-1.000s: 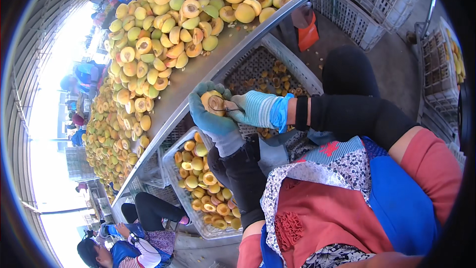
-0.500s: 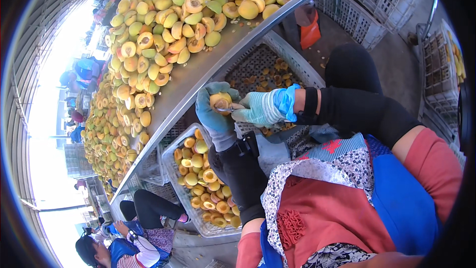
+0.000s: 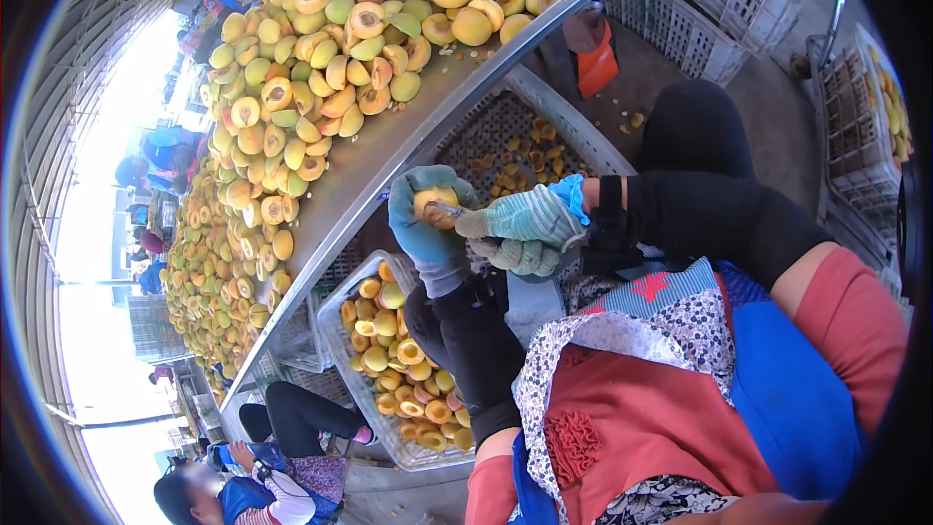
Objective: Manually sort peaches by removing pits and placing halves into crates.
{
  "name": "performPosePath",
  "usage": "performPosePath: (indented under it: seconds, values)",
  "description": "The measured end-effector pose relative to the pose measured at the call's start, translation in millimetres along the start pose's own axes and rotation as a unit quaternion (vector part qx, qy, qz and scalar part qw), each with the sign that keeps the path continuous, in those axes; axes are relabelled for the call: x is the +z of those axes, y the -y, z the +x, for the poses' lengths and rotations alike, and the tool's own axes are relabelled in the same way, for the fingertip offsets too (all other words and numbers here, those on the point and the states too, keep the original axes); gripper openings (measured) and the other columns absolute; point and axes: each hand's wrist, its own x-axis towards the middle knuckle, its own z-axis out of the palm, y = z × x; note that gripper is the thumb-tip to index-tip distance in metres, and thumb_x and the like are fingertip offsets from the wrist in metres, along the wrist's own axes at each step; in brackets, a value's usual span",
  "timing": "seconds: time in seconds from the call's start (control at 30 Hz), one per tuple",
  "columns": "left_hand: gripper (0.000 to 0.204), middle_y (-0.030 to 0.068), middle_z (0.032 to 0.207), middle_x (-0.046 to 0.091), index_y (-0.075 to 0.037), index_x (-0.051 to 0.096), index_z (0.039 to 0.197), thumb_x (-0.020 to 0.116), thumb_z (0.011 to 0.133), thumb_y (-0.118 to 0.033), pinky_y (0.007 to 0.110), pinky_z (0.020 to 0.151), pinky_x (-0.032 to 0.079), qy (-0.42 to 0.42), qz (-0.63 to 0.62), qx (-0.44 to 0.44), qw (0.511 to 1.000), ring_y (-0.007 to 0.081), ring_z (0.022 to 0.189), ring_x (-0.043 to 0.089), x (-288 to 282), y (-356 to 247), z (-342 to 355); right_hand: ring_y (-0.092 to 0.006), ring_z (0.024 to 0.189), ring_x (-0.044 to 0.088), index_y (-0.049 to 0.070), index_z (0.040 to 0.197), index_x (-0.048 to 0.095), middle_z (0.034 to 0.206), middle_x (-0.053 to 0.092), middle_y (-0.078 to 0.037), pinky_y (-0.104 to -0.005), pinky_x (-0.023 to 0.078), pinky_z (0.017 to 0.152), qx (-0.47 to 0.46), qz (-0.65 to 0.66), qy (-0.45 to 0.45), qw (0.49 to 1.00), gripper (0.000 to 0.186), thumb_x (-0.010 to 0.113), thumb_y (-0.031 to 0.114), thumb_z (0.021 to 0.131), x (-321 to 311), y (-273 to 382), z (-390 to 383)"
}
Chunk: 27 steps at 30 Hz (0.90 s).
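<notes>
My left hand [image 3: 428, 238], in a blue-grey glove, is closed round a yellow cut fruit [image 3: 430, 200] with brown showing at its middle. My right hand [image 3: 517, 233], in a striped teal glove, grips a thin metal tool [image 3: 449, 210] whose end is at the fruit's cut face. Below my hands is a crate [image 3: 583, 136] with small brown-orange scraps. Left of my forearm, a pale crate [image 3: 340, 355] holds halved yellow fruit.
A sloping metal table [image 3: 384, 151] bears heaped fruit [image 3: 282, 97]. Stacked crates [image 3: 729, 0] and a loaded crate [image 3: 855, 126] stand right, near an orange bag [image 3: 593, 68]. A seated co-worker [image 3: 272, 486] is at lower left; other people line the table's far side.
My right hand has turned, its fingers now curled more visibly below the fruit. Both hands have shifted slightly rightward while keeping hold of the fruit and tool.
</notes>
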Motion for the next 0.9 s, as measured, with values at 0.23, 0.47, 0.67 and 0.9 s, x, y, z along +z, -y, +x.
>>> performPosePath:
  seconds: [0.23,0.47,0.67,0.9]
  values:
    - [0.039,0.0147,0.079,0.065,0.003,0.062,0.086,0.045,0.093,-0.032,0.032,0.056,0.053,0.006,0.141,-0.036,0.989,0.0222,0.061,0.063,0.4,-3.0,5.8,-0.0077,0.037,0.032,0.018,0.077,0.051,0.052,0.036,0.005,-0.0247,0.027,0.033,0.005,-0.15,-0.148,0.978,0.045,0.044,0.059,0.092,5.1,3.9,-5.3]
    - [0.035,0.0151,0.077,0.066,0.005,0.064,0.084,0.049,0.09,-0.026,0.031,0.056,0.053,0.034,0.053,-0.04,0.997,0.0217,0.061,0.064,-8.9,1.4,1.8,-0.004,0.037,0.028,0.016,0.077,0.046,0.052,0.031,0.008,-0.0203,0.023,0.032,0.022,-0.041,-0.058,0.997,0.046,0.046,0.06,0.092,2.4,-0.1,-2.7]
    - [0.036,0.014,0.077,0.065,0.004,0.063,0.083,0.046,0.09,-0.027,0.032,0.056,0.053,0.025,0.221,-0.053,0.973,0.022,0.061,0.063,2.8,-4.2,5.1,-0.0031,0.036,0.028,0.017,0.077,0.048,0.052,0.031,0.009,-0.0202,0.023,0.033,0.056,0.041,-0.034,0.997,0.046,0.046,0.061,0.091,-7.9,-9.3,3.9]
    - [0.035,0.0141,0.084,0.064,0.002,0.061,0.085,0.045,0.092,-0.028,0.033,0.057,0.053,-0.039,0.012,-0.077,0.996,0.0222,0.061,0.062,-6.8,10.2,4.0,-0.0063,0.039,0.031,0.016,0.078,0.048,0.053,0.034,0.006,-0.0228,0.025,0.033,0.017,-0.043,-0.078,0.996,0.044,0.049,0.058,0.09,1.7,-1.8,0.9]
